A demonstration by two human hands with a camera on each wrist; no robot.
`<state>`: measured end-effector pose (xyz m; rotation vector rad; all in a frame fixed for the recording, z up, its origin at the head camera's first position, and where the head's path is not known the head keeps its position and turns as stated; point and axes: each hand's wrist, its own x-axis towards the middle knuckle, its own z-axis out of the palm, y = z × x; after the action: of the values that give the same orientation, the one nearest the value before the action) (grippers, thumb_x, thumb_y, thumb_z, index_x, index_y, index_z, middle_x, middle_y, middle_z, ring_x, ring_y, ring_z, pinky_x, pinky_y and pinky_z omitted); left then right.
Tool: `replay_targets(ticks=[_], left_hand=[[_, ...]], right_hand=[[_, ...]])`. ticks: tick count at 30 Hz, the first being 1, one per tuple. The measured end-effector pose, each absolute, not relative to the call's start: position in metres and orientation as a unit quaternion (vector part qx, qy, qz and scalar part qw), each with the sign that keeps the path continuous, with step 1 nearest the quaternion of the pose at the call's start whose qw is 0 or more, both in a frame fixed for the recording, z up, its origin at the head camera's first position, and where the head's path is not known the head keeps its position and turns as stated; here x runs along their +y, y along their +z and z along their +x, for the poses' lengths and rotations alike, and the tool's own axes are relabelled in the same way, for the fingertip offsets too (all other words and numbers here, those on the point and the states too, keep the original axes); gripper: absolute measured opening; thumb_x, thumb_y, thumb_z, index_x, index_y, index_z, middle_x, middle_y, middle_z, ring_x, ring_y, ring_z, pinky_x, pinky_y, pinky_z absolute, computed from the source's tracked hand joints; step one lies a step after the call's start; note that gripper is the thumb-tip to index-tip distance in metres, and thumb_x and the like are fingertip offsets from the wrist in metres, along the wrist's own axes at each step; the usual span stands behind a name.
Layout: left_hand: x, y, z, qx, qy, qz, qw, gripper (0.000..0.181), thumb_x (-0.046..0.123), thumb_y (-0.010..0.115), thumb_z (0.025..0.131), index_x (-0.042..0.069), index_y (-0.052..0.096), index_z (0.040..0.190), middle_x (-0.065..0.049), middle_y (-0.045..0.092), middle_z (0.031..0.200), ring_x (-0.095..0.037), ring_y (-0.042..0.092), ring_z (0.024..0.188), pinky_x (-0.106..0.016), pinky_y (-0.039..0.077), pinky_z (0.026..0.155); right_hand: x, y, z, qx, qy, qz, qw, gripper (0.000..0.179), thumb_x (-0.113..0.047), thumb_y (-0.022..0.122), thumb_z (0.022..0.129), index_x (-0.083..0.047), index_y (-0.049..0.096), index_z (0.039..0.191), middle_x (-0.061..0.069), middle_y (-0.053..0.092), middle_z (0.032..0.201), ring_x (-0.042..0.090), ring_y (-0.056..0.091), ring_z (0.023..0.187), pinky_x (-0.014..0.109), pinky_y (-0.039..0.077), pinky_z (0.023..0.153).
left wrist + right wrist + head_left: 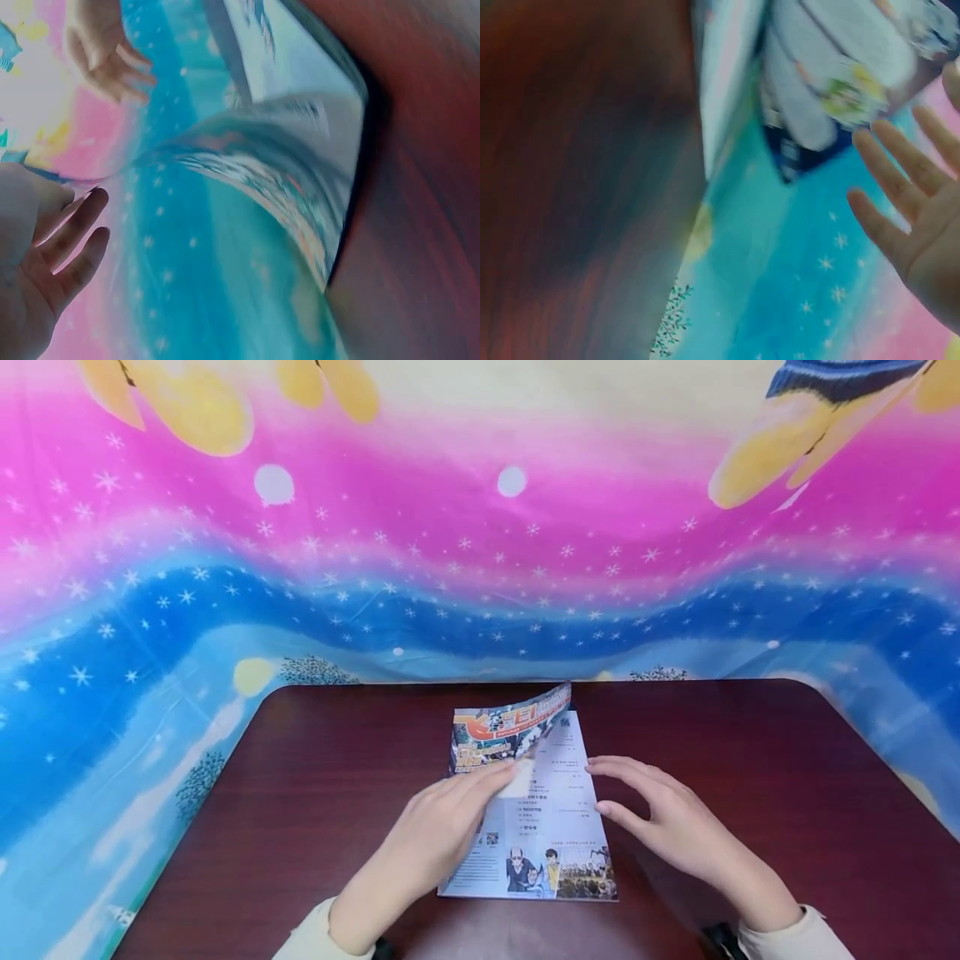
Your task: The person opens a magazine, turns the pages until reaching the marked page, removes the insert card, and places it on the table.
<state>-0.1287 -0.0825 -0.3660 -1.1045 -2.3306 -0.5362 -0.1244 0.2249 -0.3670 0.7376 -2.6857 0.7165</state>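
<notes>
A magazine [558, 810] lies on the table with its colourful cover [480, 743] lifted and curled over to the left. Beneath the cover shows a pale inner page with printed text, and cartoon figures along its lower edge. My left hand [446, 822] pinches the edge of the cover; the left wrist view shows the bent cover [262, 150] running up to the left hand [45, 277]. Beside the magazine's right edge is my right hand [675, 818], its fingers spread and loosely bent, holding nothing. In the right wrist view, the right hand's palm [930, 217] faces the raised cover [840, 82].
The dark reddish-brown table [322, 777] has rounded far corners. Behind and around it hangs a pink and blue cloth [450, 568] printed with snowflakes. Light sleeves [322, 935] and dark wrist straps show at the bottom.
</notes>
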Motion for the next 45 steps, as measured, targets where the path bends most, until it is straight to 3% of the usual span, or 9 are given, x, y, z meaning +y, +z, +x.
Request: replay_targets(ticks=[2,4,8,10,18,27,39,42,45], left_hand=[[-0.093,-0.363,-0.129,-0.853,-0.206,-0.395,0.271,0.038,0.014,0.042,0.107,0.012,0.050,0.144,-0.004,0.056,0.141,-0.016,0.057,0.125,-0.035,0.052,0.094],[-0.105,-0.359,-0.128,-0.854,-0.212,-0.381,0.283,0.042,0.010,0.045,0.105,0.011,0.046,0.147,-0.005,0.055,0.143,-0.018,0.057,0.125,-0.037,0.053,0.094],[-0.124,-0.351,-0.125,-0.866,-0.210,-0.347,0.293,0.067,0.000,0.069,0.088,0.011,0.043,0.149,-0.005,0.052,0.145,-0.021,0.058,0.124,-0.041,0.053,0.093],[-0.132,-0.349,-0.123,-0.873,-0.204,-0.330,0.297,0.074,-0.001,0.074,0.084,0.011,0.042,0.150,-0.004,0.051,0.147,-0.022,0.058,0.123,-0.041,0.053,0.093],[-0.163,-0.346,-0.111,-0.887,-0.209,-0.274,0.307,0.068,0.000,0.071,0.082,0.010,0.049,0.145,-0.001,0.054,0.144,-0.021,0.061,0.119,-0.040,0.053,0.090],[-0.198,-0.356,-0.096,-0.901,-0.214,-0.209,0.313,0.072,-0.006,0.077,0.074,0.008,0.052,0.140,-0.010,0.055,0.138,-0.009,0.060,0.082,-0.022,0.049,0.062],[-0.241,-0.368,-0.079,-0.957,-0.168,-0.115,0.208,0.075,0.014,0.086,0.077,0.012,0.049,0.142,-0.011,0.050,0.131,-0.003,0.050,0.064,-0.026,0.041,0.048],[-0.249,-0.372,-0.077,-0.967,-0.158,-0.102,0.173,0.072,0.020,0.085,0.078,0.010,0.050,0.140,-0.013,0.050,0.131,-0.009,0.052,0.067,-0.031,0.043,0.051],[-0.254,-0.376,-0.077,-0.976,-0.154,-0.088,0.123,0.068,0.025,0.083,0.080,0.009,0.052,0.139,-0.016,0.051,0.132,-0.024,0.063,0.082,-0.045,0.052,0.058]], right_hand=[[0.225,-0.369,-0.125,-0.930,0.223,0.256,0.139,0.046,-0.023,0.075,0.090,-0.023,0.060,0.133,-0.005,0.061,0.132,0.022,0.058,0.120,0.046,0.047,0.095],[0.225,-0.370,-0.126,-0.932,0.201,0.264,0.149,0.046,-0.022,0.076,0.089,-0.021,0.061,0.132,-0.004,0.063,0.129,0.023,0.060,0.117,0.049,0.048,0.094],[0.227,-0.374,-0.127,-0.932,0.171,0.280,0.155,0.044,-0.021,0.078,0.086,-0.019,0.064,0.128,-0.004,0.065,0.125,0.021,0.062,0.114,0.048,0.049,0.093],[0.228,-0.376,-0.127,-0.933,0.162,0.284,0.152,0.043,-0.021,0.078,0.086,-0.019,0.065,0.127,-0.005,0.066,0.124,0.021,0.063,0.113,0.047,0.049,0.093],[0.233,-0.379,-0.128,-0.935,0.161,0.290,0.128,0.041,-0.022,0.078,0.086,-0.019,0.065,0.126,-0.008,0.065,0.123,0.017,0.062,0.113,0.045,0.050,0.093],[0.240,-0.384,-0.130,-0.936,0.172,0.298,0.073,0.038,-0.020,0.075,0.090,-0.017,0.065,0.127,-0.012,0.062,0.124,0.013,0.059,0.117,0.044,0.050,0.094],[0.242,-0.390,-0.128,-0.934,0.170,0.311,0.041,0.035,-0.025,0.071,0.093,-0.019,0.065,0.127,-0.010,0.063,0.125,0.016,0.060,0.117,0.045,0.051,0.093],[0.242,-0.391,-0.127,-0.932,0.171,0.316,0.041,0.034,-0.025,0.070,0.094,-0.020,0.064,0.128,-0.009,0.063,0.125,0.017,0.060,0.116,0.047,0.051,0.093],[0.243,-0.392,-0.127,-0.934,0.172,0.311,0.041,0.034,-0.025,0.071,0.094,-0.020,0.064,0.127,-0.010,0.063,0.125,0.016,0.060,0.116,0.046,0.051,0.093]])
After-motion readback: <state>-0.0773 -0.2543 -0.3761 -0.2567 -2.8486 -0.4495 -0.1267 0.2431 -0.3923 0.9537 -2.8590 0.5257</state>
